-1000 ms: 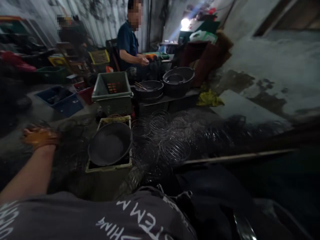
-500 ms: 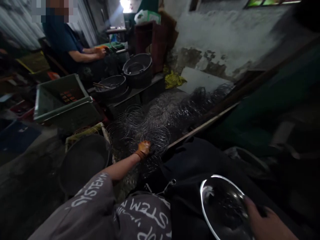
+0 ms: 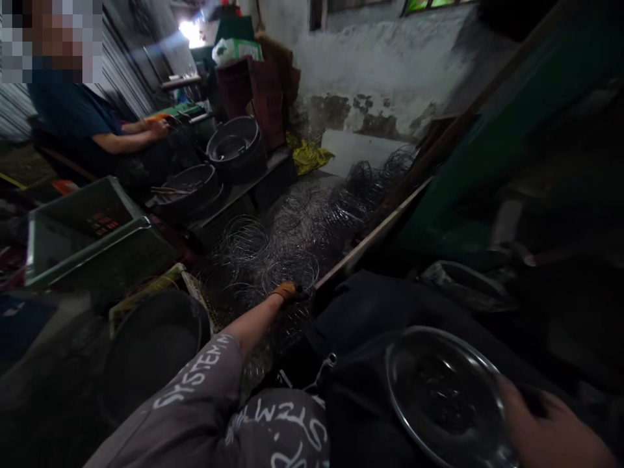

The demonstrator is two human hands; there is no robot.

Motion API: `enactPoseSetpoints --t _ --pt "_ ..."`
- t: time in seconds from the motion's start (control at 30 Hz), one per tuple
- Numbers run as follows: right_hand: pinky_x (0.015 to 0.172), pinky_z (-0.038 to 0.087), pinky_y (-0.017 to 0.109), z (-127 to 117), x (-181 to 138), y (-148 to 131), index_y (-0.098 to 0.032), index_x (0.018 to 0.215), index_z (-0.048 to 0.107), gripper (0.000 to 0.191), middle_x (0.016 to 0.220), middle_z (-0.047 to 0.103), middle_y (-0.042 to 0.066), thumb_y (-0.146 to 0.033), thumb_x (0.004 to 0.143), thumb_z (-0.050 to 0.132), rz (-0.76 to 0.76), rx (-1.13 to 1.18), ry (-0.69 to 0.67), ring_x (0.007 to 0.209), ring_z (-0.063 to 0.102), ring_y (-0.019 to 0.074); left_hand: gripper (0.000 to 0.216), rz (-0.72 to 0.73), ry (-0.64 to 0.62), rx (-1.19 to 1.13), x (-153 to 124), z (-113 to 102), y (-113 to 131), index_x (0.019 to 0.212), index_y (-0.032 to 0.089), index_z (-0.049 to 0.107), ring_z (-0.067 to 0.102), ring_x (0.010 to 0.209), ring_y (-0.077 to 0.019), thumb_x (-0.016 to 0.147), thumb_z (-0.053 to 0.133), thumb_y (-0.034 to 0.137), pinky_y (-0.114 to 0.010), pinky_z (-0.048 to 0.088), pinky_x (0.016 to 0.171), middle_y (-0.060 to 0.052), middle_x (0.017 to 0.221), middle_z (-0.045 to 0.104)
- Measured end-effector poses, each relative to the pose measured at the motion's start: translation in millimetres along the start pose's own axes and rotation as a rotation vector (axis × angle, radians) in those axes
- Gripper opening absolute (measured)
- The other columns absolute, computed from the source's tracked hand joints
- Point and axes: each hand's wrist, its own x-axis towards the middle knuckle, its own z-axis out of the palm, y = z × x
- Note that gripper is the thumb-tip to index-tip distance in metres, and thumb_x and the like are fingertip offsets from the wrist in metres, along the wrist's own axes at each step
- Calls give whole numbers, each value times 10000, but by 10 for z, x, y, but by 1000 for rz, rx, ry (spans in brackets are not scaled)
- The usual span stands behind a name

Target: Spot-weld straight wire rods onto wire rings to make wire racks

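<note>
My left hand (image 3: 287,290), in an orange-brown glove with dark fingers, reaches down to a heap of thin wire rings (image 3: 312,208) on the floor. It is at the near edge of a larger loose wire ring (image 3: 291,259). Shadow hides its fingertips, so their grip cannot be made out. At the lower right, my right hand (image 3: 546,422) is closed on the rim of a round, shiny bowl (image 3: 400,396). Small dark pieces or reflections show in the bowl's middle. The bowl is above my dark-clothed lap (image 3: 361,318).
Left stand a green crate (image 3: 97,253), a dark round tub (image 3: 151,351) and a yellowish basket (image 3: 188,286). Beyond are black tubs (image 3: 236,140) and a seated co-worker (image 3: 73,117). A wooden board edge (image 3: 375,231) borders the wire heap on the right.
The view has turned to the right, so the background slides left. My left hand has moved slightly right along the wire heap. My right hand still holds the bowl, now tilted a little differently.
</note>
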Motion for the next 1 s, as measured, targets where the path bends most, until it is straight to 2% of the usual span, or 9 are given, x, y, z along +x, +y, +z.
enactPoseSetpoints --t 0.17,0.3,0.43,0.53,0.67,0.73,0.8,0.9,1.0 --pt "921 503 505 -250 -234 -448 -146 1239 710 660 1015 713 227 -576 961 293 -28 45 14 1103 639 419 420 22 15 -211 -207 -143 -52 936 136 701 646 806 -164 902 616 547 -232 504 744 -36 898 716" --pt "1001 462 463 -321 -327 -537 -43 1206 707 605 1086 702 249 -466 978 340 -112 71 50 1113 622 404 457 10 245 -268 -301 -297 75 810 129 640 597 862 -191 794 724 578 -268 485 808 -39 842 662" --pt "1036 443 457 -287 -311 -487 -52 1162 716 541 1096 705 240 -421 967 373 -130 100 70 1110 629 397 404 12 482 -333 -481 -826 240 877 132 631 581 1005 -232 845 676 532 -302 481 892 -82 949 666" --pt "1045 442 473 -252 -253 -436 -98 1060 730 462 1066 714 220 -402 918 412 -135 151 96 1092 639 400 367 101 600 -415 -888 -1298 441 962 136 655 609 1023 -243 872 631 491 -319 507 896 -102 996 682" --pt "982 489 487 -439 -264 -468 -150 994 726 453 1007 729 201 -492 831 478 -30 375 90 1061 656 404 290 701 616 -222 -1715 -1625 952 941 192 699 666 948 -220 881 640 470 -335 538 907 -62 986 714" --pt "946 516 462 -651 -370 -547 -185 991 727 473 999 740 171 -553 790 508 -28 548 103 1030 674 381 208 1015 505 -81 -2088 -1639 1283 908 221 697 694 973 -217 876 661 424 -347 548 934 -49 1030 732" --pt "931 536 429 -866 -528 -641 -203 1020 727 501 1024 749 137 -595 761 552 -143 723 119 1027 685 351 175 1241 400 51 -2348 -1582 1582 915 251 698 701 1042 -221 901 627 410 -369 552 958 -32 1064 744" --pt "890 569 400 -1015 -764 -714 -194 1090 718 530 1083 753 123 -605 764 640 -327 921 73 999 706 317 218 1510 385 170 -2481 -1414 1825 983 217 690 697 1076 -235 963 532 365 -378 558 926 -74 1072 743" --pt "845 592 393 -881 -912 -610 -170 1122 706 519 1064 758 136 -564 785 678 -365 1017 -41 955 723 305 243 1622 366 179 -2378 -1213 1790 1052 190 668 674 1123 -247 980 515 365 -388 534 974 -103 1097 732"
